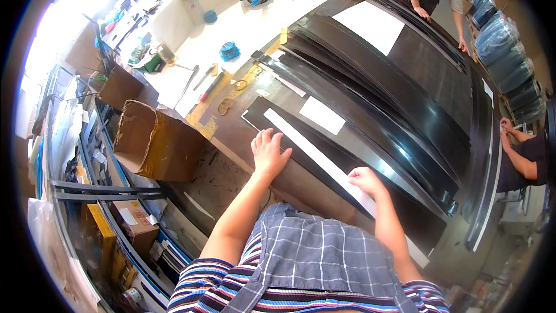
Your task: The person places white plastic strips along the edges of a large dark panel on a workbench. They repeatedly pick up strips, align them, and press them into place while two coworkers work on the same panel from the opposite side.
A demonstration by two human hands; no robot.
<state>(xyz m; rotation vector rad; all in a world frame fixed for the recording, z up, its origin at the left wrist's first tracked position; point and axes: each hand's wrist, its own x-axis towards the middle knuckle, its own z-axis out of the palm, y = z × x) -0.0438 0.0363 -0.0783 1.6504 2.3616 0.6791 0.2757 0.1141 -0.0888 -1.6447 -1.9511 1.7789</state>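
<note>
A long white strip [315, 161] lies lengthwise over a dark flat sheet [399, 197] on the table in front of me. My left hand [269, 152] rests near the strip's far left end, its fingers spread on the dark sheet's edge. Farther along, my right hand [366, 182] has its fingers curled together at the strip, thumb and fingertips pinching its edge. The strip's near end runs on beneath my right forearm. A white rectangular sheet [322, 116] and a smaller white piece [289, 85] lie just beyond.
Stacks of long dark panels [370, 87] cover the table's far side. Tape rolls [225, 106], a red-handled knife [211, 86] and a blue item [229, 51] lie at the left. A cardboard box [156, 142] stands beside the table. Two people work across from me.
</note>
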